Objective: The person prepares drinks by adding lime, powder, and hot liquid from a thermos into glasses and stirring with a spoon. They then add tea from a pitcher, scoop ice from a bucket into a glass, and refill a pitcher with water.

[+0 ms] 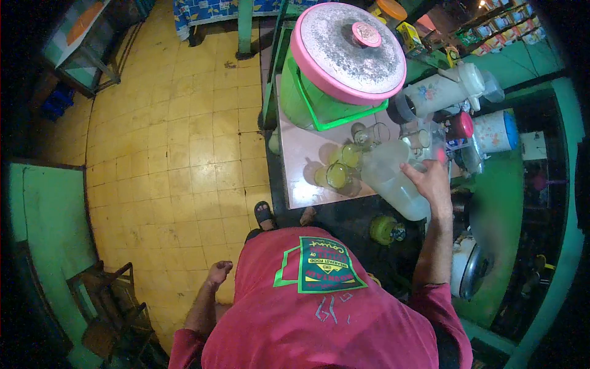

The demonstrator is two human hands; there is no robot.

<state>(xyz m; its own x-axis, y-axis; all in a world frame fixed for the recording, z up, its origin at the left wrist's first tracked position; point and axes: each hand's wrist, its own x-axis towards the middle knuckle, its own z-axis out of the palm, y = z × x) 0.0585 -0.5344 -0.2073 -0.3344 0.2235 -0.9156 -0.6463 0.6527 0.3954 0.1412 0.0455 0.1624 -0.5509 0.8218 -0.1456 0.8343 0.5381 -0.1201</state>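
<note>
My right hand [428,179] is closed around the handle of a translucent plastic pitcher [402,195], which is tilted over the pink tabletop [297,147]. Pale liquid shows inside the pitcher. Left of it stand a glass of yellow-green liquid [337,176] and a second such glass [351,155]. Behind them is a clear glass [380,133], and another glass [420,139] stands beyond the pitcher. My left hand [220,272] hangs low beside my red shirt, away from the table, its fingers curled with nothing visible in them.
A large green bucket [295,101] with a pink-rimmed lid [344,55] occupies the table's far side. A flowered white jug [439,92] lies to its right. Below the table is a green gas cylinder [383,229]. A lidded pot [468,264] sits near my right arm; a wooden chair [110,295] is at left.
</note>
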